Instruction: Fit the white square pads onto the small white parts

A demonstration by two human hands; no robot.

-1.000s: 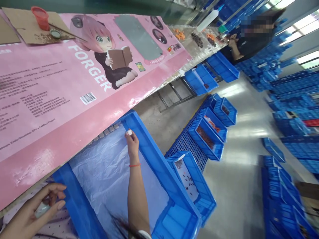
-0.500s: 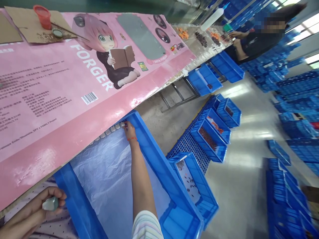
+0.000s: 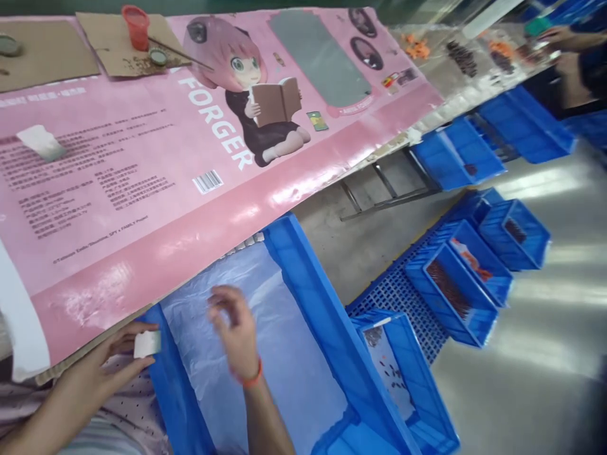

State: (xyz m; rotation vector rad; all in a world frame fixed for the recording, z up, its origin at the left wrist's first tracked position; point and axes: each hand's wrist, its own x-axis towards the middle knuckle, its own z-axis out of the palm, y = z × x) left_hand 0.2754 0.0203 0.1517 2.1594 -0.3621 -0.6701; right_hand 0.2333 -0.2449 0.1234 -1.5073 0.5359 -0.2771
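Observation:
My left hand point(image 3: 107, 363) pinches a small pale block point(image 3: 147, 344) at the near edge of the pink printed sheet point(image 3: 142, 189), beside the left wall of a big blue bin point(image 3: 327, 316). My right hand point(image 3: 234, 335), blurred, with an orange band on the wrist, hovers over the clear plastic liner point(image 3: 279, 354) inside that bin, fingers loosely spread and holding nothing. A row of small grey pieces point(image 3: 246, 243) lies at the bin's far end, partly hidden under the sheet.
A red cup point(image 3: 136, 26) and lids sit on cardboard at the table's far side. A pale block point(image 3: 42, 142) lies on the sheet. Several blue bins point(image 3: 455, 284) stand on the floor to the right. Another person's hands point(image 3: 564, 44) work at the far right.
My right hand has drawn back from the grey pieces at the bin's far end toward me. My left hand now shows the pale block at its fingertips. The view shifted left.

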